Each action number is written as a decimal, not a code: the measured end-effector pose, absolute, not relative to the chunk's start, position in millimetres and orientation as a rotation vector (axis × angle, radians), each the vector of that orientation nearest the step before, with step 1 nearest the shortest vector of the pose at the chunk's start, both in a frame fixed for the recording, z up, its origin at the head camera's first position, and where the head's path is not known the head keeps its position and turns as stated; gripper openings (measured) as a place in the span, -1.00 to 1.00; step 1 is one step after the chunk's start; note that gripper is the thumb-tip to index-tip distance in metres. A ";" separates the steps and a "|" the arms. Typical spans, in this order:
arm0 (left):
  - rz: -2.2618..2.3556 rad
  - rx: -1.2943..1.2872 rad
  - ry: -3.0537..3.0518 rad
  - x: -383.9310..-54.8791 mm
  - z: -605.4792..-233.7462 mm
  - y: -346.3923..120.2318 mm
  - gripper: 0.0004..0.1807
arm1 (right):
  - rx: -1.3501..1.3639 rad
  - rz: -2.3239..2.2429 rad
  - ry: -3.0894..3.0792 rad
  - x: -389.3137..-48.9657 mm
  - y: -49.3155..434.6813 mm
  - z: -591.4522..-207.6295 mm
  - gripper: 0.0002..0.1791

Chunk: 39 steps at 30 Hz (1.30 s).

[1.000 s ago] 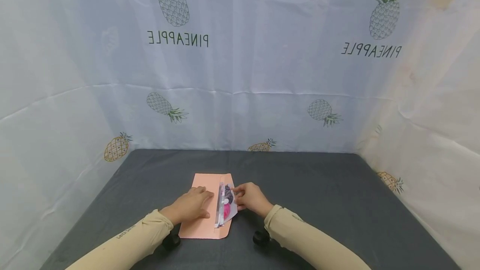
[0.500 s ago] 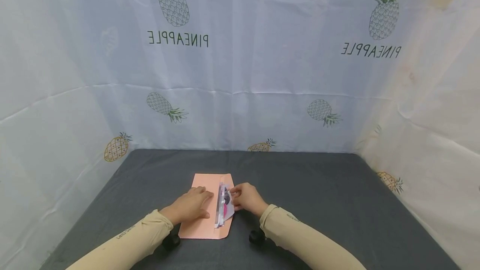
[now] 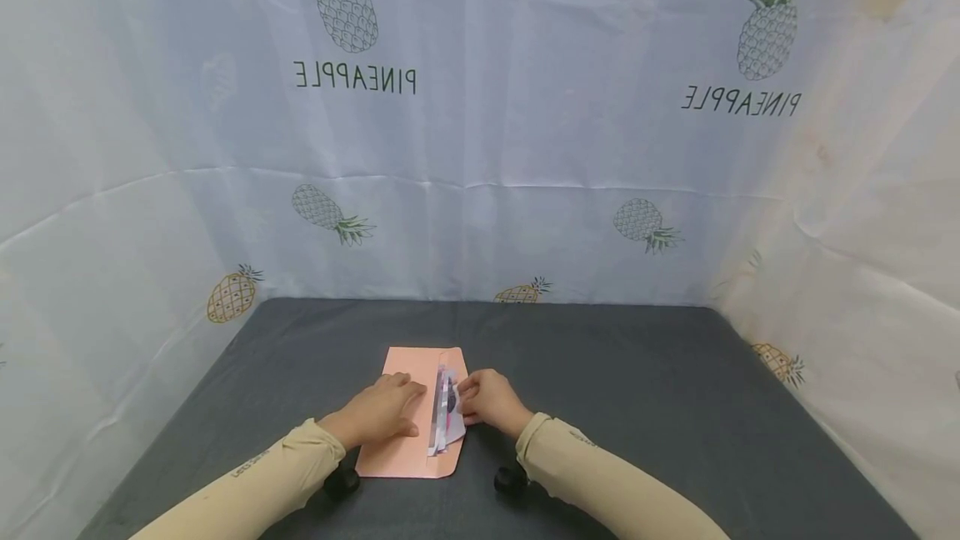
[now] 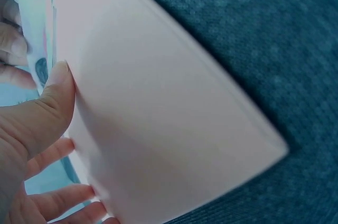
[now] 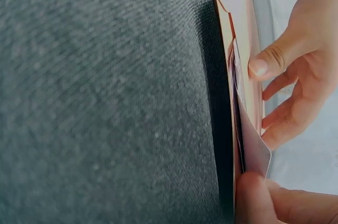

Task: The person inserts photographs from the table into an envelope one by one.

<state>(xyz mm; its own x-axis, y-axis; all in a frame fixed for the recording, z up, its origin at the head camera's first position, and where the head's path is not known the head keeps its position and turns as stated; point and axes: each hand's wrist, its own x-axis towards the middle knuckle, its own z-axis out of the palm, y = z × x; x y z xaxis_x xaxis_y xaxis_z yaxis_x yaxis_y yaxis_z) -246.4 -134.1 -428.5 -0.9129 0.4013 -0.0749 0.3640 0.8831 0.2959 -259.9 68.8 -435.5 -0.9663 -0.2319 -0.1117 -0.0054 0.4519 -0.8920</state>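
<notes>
A peach paper envelope (image 3: 397,458) lies flat on the dark cloth with its opening toward the right. Several sheets stick out of that opening, among them a printed picture card (image 3: 454,430) with pink and dark patches. My left hand (image 3: 378,411) rests on the envelope's left part, thumb and fingers spread; in the left wrist view its thumb (image 4: 59,78) touches the paper beside the opening. At the right edge, my right hand (image 3: 491,400) pinches the picture card between thumb and fingers. The card bows up in the right wrist view, its far edge inside the envelope and hidden.
A dark grey cloth (image 3: 615,390) covers the table. White curtains with pineapple prints (image 3: 480,132) hang behind and at both sides. A black wrist device (image 3: 512,480) sits under the right wrist, another (image 3: 342,483) under the left.
My right hand has shifted left with the picture card, and less of the card shows outside the envelope. The left hand has stayed in place.
</notes>
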 end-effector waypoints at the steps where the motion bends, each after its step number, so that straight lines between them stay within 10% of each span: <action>1: 0.423 0.595 2.917 -246.5 -428.6 -134.1 -0.33 | -0.206 -1.523 2.486 -259.6 68.3 -435.3 -0.77; 39: 0.432 0.637 2.937 -249.4 -434.6 -136.2 -0.34 | -0.237 -1.500 2.484 -257.5 58.0 -436.5 -0.60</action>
<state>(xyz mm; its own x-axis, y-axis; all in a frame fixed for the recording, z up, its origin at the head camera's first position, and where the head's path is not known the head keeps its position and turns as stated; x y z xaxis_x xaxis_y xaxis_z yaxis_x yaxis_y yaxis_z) -249.4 -136.2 -434.6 -0.9067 0.4196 -0.0420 0.3898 0.8718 0.2966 -257.5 58.0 -436.5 -0.9606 -0.2546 -0.1118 -0.0197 0.4633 -0.8860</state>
